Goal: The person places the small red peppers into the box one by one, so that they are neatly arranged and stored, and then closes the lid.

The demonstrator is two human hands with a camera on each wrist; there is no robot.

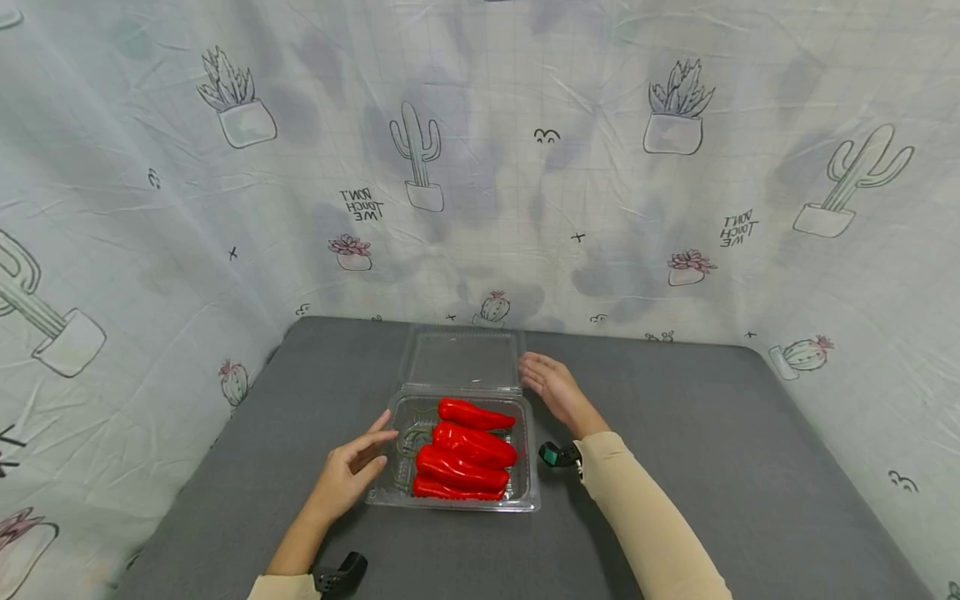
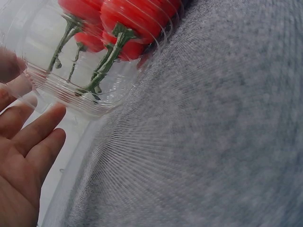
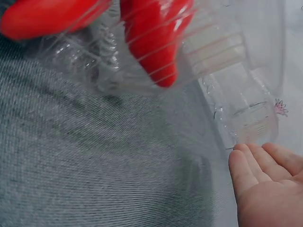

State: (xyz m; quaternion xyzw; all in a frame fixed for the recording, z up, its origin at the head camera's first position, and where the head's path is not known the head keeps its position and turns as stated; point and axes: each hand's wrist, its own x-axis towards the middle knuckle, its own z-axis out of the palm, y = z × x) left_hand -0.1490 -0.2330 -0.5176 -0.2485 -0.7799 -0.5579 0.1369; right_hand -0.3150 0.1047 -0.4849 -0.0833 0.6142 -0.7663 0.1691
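A clear plastic clamshell box (image 1: 531,492) stands on the grey table with its lid (image 1: 465,358) folded back, away from the person. Several long red peppers (image 1: 468,446) lie side by side in its base, green stems toward the left. My left hand (image 1: 347,475) is at the box's left wall, fingers spread and fingertips right at the rim; the left wrist view shows the stems (image 2: 111,61) through the plastic. Beside the lid's right edge is my right hand (image 1: 555,390), fingers straight and together. Its fingertips (image 3: 239,147) come close to the lid in the right wrist view.
A grey cloth (image 1: 697,467) covers the table. Behind and at the sides hangs a pale curtain (image 1: 510,183) printed with potted plants. A black strap device (image 1: 558,454) is on the right wrist, another (image 1: 341,575) on the left.
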